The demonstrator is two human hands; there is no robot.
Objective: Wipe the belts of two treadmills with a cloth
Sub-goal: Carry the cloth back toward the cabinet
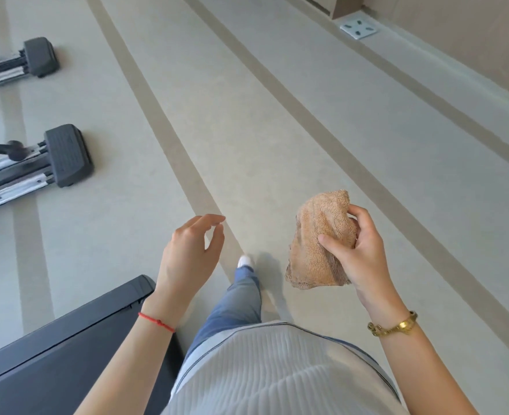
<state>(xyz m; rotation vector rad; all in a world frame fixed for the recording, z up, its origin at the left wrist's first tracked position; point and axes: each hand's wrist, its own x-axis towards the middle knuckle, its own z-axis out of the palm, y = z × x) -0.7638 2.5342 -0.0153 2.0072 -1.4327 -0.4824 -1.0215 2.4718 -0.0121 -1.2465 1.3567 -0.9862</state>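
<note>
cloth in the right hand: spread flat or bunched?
Bunched. The tan terry cloth is crumpled in the right hand, thumb and fingers curled round it, one edge hanging loose below.

White ribbed top [265,372], jeans [235,307], red string [156,322], gold bracelet [394,326].

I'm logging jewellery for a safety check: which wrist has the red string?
The left wrist, beside the dark treadmill. The right wrist, whose hand grips the cloth, wears a gold bracelet instead.
</note>
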